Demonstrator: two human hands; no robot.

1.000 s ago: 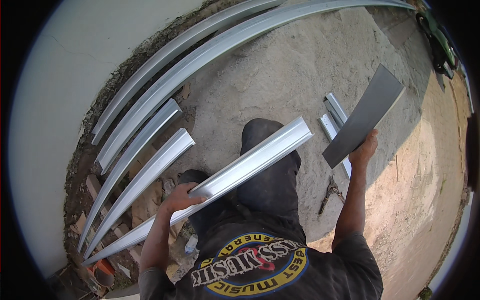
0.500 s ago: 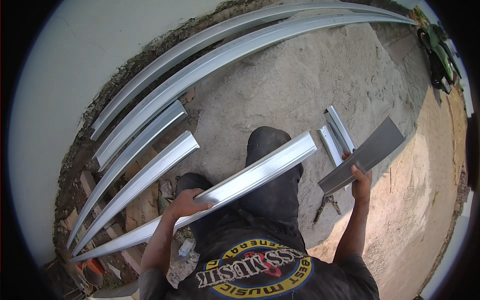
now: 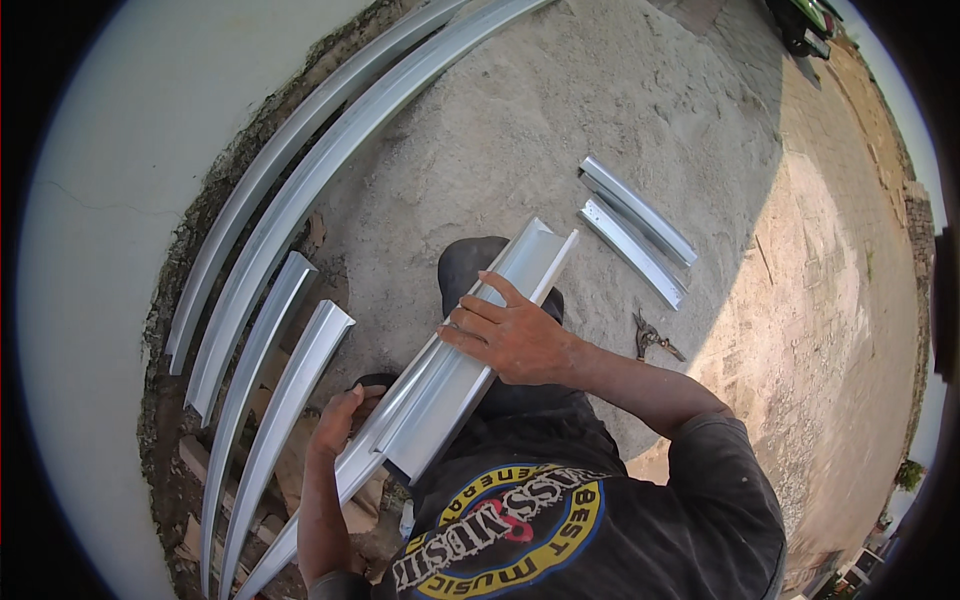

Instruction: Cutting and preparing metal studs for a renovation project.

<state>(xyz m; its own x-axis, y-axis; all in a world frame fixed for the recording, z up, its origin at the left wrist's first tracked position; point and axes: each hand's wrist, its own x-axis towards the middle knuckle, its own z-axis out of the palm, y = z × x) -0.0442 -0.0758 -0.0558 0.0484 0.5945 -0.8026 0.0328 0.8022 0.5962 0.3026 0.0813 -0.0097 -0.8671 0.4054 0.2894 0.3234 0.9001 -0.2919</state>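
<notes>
A long silvery metal channel slants across my lap, from the lower left up between my knees. On it lies a short metal channel piece, lined up along its length, with an open trough showing at the top end. My right hand is wrapped over the short piece from above, its fingers reaching across to the far edge. Beside the long channel's left edge is my left hand, fingers curled at the rim and partly hidden behind it.
Two short channel offcuts and pruner-like snips lie on the sandy ground to the right. Several long channels run along the left beside a pale wall. A green motor vehicle shows at the far right.
The right hand has brought the short piece leftward from above the offcuts and laid it on the long channel. My left hand shifted to the channel's left edge. The view has turned.
</notes>
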